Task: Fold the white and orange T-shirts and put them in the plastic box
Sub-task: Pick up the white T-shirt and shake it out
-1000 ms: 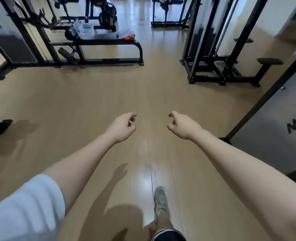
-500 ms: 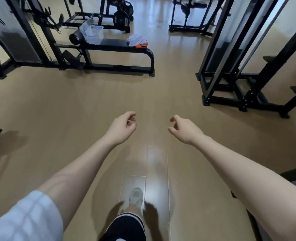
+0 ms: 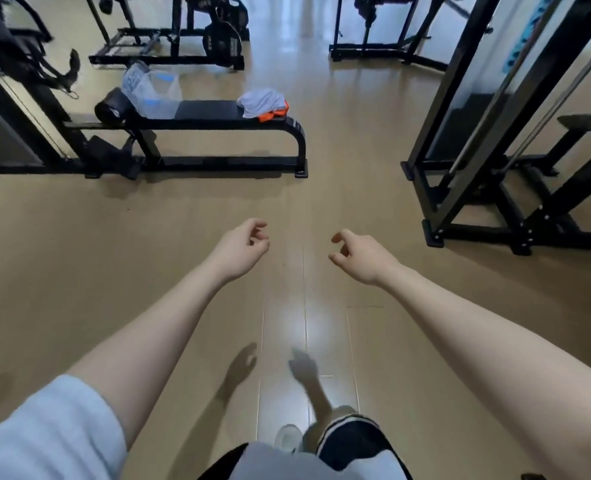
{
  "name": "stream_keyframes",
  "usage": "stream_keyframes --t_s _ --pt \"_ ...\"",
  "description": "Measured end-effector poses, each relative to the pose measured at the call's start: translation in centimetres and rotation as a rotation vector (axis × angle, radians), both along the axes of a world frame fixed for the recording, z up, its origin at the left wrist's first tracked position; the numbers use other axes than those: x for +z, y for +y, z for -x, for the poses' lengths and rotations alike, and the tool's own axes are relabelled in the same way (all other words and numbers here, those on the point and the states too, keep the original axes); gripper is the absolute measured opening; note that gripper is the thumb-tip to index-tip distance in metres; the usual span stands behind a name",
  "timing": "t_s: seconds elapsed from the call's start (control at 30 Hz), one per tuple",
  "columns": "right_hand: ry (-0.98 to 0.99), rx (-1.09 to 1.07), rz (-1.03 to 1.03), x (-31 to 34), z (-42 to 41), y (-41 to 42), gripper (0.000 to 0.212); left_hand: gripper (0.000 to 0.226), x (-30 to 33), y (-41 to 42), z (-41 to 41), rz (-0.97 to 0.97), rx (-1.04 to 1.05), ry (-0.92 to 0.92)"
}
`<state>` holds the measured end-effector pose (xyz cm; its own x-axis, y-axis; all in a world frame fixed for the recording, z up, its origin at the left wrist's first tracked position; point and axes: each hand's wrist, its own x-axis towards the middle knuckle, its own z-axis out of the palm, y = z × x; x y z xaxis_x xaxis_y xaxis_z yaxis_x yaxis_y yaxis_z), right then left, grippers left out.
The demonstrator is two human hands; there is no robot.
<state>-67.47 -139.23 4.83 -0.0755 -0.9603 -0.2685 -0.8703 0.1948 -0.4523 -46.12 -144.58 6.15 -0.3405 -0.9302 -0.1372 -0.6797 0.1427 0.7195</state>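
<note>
**Both hands empty, shirts on the counter ahead**

The left hand [image 3: 240, 249] and the right hand [image 3: 363, 256] are stretched forward over the floor [image 3: 183, 237]. Each grip is loosely curled and holds nothing (the two hands are apart from each other). The white shirt [image 3: 259, 102] lies crumpled on the right end of the black counter [image 3: 211, 114], and the orange shirt [image 3: 273, 114] shows under its edge, touching it. The clear box [image 3: 155, 93] stands on the same counter, to the left of the shirts. All are well apart from the hands.
</note>
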Motion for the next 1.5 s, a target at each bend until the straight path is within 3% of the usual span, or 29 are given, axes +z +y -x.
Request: stream_keyframes --t_s 0.23,0.57,0.83,1.13,1.5 --pt "-0.001 -0.063 -0.001 -1.8 8.2 -18.6 0.043 0.04 -1.2 -17.7 7.5 -0.033 -0.157 -0.022" --pt "-0.011 0.041 -0.022 0.3 16.3 -49.4 0.041 0.041 0.0 -46.2 14.4 0.027 -0.049 -0.085" --pt "0.036 0.213 -0.052 -2.3 16.3 -71.0 0.032 0.039 -4.1 -66.6 13.5 -0.048 0.139 -0.124" --pt "0.0 0.187 -0.15 -5.2 16.1 -96.1 0.031 0.042 -6.9 -92.4 15.6 -0.102 0.034 -0.172" --pt "-0.032 0.129 -0.288 -11.6 21.2 -118.8 0.02 0.046 -11.3 -114.5 21.5 -0.259 0.004 -0.189"
